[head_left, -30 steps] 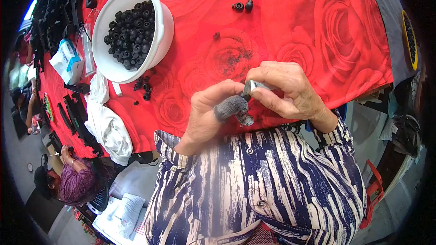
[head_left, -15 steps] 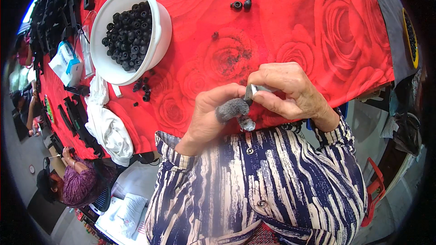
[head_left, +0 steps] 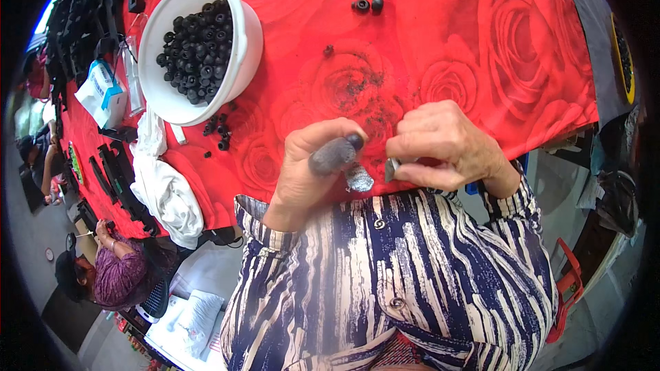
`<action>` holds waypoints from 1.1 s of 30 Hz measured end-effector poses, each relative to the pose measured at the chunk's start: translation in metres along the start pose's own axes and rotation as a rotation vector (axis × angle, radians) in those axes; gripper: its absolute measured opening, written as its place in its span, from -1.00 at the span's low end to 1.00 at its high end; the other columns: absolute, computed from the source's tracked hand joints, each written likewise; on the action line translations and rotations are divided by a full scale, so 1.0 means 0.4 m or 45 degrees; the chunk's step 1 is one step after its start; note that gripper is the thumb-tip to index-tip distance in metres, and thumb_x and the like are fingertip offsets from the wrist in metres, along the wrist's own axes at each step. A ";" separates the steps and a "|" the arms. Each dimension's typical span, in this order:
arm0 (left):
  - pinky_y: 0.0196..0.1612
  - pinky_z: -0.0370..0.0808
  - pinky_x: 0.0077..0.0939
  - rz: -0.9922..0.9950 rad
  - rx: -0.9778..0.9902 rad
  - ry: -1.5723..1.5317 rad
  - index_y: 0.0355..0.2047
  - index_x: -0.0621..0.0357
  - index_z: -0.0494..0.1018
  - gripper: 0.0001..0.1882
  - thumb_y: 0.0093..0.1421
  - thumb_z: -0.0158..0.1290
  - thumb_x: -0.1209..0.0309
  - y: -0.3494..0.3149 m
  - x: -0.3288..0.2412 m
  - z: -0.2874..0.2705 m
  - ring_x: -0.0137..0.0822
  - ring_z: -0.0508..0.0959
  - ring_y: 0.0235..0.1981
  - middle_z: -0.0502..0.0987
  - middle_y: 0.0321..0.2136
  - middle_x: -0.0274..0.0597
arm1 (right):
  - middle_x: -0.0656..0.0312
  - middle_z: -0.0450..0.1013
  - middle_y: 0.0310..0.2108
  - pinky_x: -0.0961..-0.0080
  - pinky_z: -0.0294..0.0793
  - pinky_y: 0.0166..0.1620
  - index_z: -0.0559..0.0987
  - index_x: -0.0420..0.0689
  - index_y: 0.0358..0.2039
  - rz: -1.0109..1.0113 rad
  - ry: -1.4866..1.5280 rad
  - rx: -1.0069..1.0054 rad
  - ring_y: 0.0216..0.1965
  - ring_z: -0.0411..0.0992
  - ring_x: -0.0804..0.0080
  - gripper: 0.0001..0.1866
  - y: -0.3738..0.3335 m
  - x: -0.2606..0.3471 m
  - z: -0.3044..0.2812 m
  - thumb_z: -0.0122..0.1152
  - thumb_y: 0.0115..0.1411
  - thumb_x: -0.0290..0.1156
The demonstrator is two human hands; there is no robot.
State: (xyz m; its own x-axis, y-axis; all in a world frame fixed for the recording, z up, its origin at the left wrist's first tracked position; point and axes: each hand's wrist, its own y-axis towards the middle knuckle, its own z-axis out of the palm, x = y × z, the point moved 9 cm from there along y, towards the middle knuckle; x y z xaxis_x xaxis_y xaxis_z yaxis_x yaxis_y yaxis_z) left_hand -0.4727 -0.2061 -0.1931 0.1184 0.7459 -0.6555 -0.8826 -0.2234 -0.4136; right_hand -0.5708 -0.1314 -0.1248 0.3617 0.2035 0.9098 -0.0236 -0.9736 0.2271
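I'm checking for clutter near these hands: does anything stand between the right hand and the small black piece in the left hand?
Nothing visible does: a gap, with red cloth behind it, lies between the small black piece in the left hand and the right hand, which holds a grey tool.

Free passage over the red cloth (head_left: 502,48) beyond the right grip (head_left: 447,145), white bowl (head_left: 249,45) an obstacle leftward.

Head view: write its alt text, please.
A person's left hand holds a small black piece; the right hand holds a small greyish object. A white tub of black pieces stands upper left on a red floral tablecloth.
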 end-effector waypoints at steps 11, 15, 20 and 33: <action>-0.38 0.39 -0.76 -0.168 0.022 -0.262 -0.24 0.26 0.46 -0.83 0.18 0.02 0.45 -0.019 0.021 0.058 -0.56 0.50 -0.41 0.52 -0.41 -0.27 | 0.22 0.38 -0.60 0.53 0.22 -0.61 0.54 -0.28 -0.25 -0.381 -0.298 -0.523 -0.66 0.31 0.43 -0.59 0.014 0.097 -0.008 0.37 -0.20 -0.51; -0.39 0.39 -0.76 -0.253 0.256 -0.451 -0.25 0.25 0.46 -0.84 0.20 0.00 0.45 -0.032 0.038 0.077 -0.55 0.50 -0.40 0.52 -0.41 -0.28 | 0.24 0.37 -0.59 0.55 0.16 -0.63 0.54 -0.29 -0.24 -0.501 -0.367 -0.584 -0.70 0.26 0.47 -0.60 -0.004 0.128 0.004 0.38 -0.16 -0.53; -0.39 0.37 -0.75 -0.225 0.259 -0.465 -0.19 0.27 0.45 -0.80 0.20 0.00 0.46 -0.061 0.053 0.081 -0.57 0.46 -0.45 0.52 -0.39 -0.26 | 0.29 0.32 -0.60 0.56 0.20 -0.65 0.55 -0.32 -0.28 -0.553 -0.526 -0.603 -0.68 0.28 0.48 -0.62 -0.025 0.167 0.034 0.37 -0.18 -0.48; -0.30 0.44 -0.73 0.151 0.109 -0.043 -0.19 0.30 0.46 -0.78 0.15 0.08 0.49 -0.091 -0.013 0.040 -0.57 0.48 -0.36 0.51 -0.35 -0.30 | 0.10 0.34 -0.50 0.41 0.32 -0.45 0.43 -0.29 -0.19 0.098 0.029 -0.401 -0.52 0.36 0.21 -0.71 -0.022 0.083 0.028 0.13 0.04 -0.49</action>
State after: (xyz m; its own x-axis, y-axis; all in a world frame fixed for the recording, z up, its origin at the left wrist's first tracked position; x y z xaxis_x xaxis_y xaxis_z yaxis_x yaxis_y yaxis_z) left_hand -0.4484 -0.1919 -0.1645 -0.0032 0.7382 -0.6746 -0.9252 -0.2582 -0.2782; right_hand -0.5484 -0.1174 -0.1005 0.3263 0.1359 0.9354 -0.3385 -0.9072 0.2499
